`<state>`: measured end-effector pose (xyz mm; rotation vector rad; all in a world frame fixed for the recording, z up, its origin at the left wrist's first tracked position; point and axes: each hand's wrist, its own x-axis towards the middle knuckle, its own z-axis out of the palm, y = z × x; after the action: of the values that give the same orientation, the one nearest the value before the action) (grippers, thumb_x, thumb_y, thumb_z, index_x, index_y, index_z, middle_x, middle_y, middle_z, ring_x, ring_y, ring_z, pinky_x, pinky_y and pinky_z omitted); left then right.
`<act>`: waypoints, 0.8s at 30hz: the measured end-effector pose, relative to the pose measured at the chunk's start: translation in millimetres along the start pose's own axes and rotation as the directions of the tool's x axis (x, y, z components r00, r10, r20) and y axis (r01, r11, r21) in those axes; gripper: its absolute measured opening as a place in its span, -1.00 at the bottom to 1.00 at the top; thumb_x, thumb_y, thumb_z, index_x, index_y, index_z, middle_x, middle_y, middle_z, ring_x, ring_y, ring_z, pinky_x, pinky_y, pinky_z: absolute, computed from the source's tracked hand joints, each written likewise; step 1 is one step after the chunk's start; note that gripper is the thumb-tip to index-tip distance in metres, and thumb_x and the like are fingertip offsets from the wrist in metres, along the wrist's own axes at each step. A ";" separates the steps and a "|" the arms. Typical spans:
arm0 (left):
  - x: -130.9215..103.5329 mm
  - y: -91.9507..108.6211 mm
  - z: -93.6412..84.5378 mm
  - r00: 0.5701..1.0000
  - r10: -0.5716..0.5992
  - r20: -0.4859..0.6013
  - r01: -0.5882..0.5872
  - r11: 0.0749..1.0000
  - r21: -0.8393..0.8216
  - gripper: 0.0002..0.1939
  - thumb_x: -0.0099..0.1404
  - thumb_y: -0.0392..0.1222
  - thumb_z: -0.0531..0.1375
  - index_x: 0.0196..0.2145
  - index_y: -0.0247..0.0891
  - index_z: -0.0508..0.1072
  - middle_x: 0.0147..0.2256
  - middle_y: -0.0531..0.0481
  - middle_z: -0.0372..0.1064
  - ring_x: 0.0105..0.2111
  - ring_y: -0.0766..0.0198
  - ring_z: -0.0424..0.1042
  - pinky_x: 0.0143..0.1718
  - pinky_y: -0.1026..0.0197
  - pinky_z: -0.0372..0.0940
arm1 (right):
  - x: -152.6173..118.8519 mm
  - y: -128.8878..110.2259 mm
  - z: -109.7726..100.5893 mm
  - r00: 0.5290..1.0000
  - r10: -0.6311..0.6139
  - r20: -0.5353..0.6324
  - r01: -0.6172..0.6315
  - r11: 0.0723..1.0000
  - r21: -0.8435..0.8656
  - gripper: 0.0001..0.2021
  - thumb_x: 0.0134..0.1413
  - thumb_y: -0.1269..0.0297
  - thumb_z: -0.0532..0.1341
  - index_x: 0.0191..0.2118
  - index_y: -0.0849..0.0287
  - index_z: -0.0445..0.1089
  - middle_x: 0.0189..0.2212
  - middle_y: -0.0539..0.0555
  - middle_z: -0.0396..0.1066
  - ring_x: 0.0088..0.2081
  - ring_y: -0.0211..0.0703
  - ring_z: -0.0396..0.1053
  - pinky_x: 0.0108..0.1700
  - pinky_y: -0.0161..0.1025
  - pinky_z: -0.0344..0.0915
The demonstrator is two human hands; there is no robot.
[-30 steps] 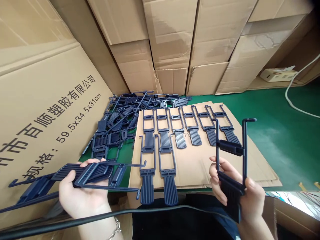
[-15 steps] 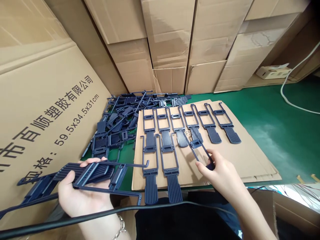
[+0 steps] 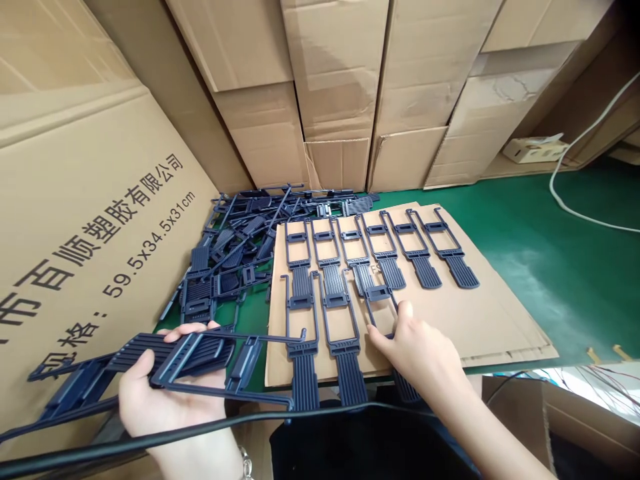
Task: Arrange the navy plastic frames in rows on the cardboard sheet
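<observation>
My left hand (image 3: 167, 400) is closed around several dark blue plastic bracket pieces (image 3: 215, 352), with wire-like frames and ribbed paddle ends sticking out on both sides. My right hand (image 3: 427, 353) grips one more dark blue plastic bracket (image 3: 377, 293) by its frame, low over the cardboard sheet (image 3: 480, 320). Its ribbed end shows partly below the hand, and the middle is hidden. Beside it on the left lie two matching brackets (image 3: 341, 347) in the front row. A back row of several brackets (image 3: 387, 248) runs behind, ribbed ends toward me.
A tangled pile of similar brackets (image 3: 235, 247) lies left of the sheet on the green table (image 3: 530, 247). Cardboard boxes (image 3: 335, 87) wall off the back, and a printed carton (image 3: 115, 200) the left. A black cable (image 3: 200, 432) crosses in front. A tissue box (image 3: 535, 149) stands far right.
My right hand has moved left and toward me with its bracket, lining it up beside the two front-row pieces. My left hand still holds its bundle, shifted slightly.
</observation>
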<state>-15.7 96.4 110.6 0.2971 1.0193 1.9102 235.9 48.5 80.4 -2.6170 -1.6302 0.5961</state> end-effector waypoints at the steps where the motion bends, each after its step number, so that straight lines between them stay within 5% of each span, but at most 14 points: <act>1: -0.3 -0.3 0.2 1.000 0.000 -0.005 0.000 1.000 -0.005 -0.83 -0.03 -0.23 0.11 -0.41 -0.31 0.27 -0.42 0.10 0.21 -0.32 0.35 0.30 -0.01 0.08 0.24 | -0.2 -0.2 0.1 1.000 0.000 0.005 0.000 1.000 0.002 -0.68 0.14 -0.01 0.00 -0.25 0.19 0.12 -0.58 0.06 0.34 -0.48 0.04 0.42 -0.54 -0.24 0.11; 24: -7.1 -4.5 10.4 0.999 0.005 -0.033 -0.005 1.000 -0.007 -0.88 -0.02 -0.25 0.06 -0.45 -0.32 0.25 -0.47 0.12 0.21 -0.37 0.39 0.30 -0.07 0.10 0.26 | -6.6 -6.6 8.2 0.999 -0.050 -0.014 0.049 0.998 -0.046 -0.49 0.17 -0.01 0.06 0.03 0.37 0.11 -0.54 0.10 0.38 -0.46 0.06 0.45 -0.51 -0.17 0.29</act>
<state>-3.1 97.2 115.1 0.2648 1.0342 1.9287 225.0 44.2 76.2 -2.5967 -1.7188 0.5423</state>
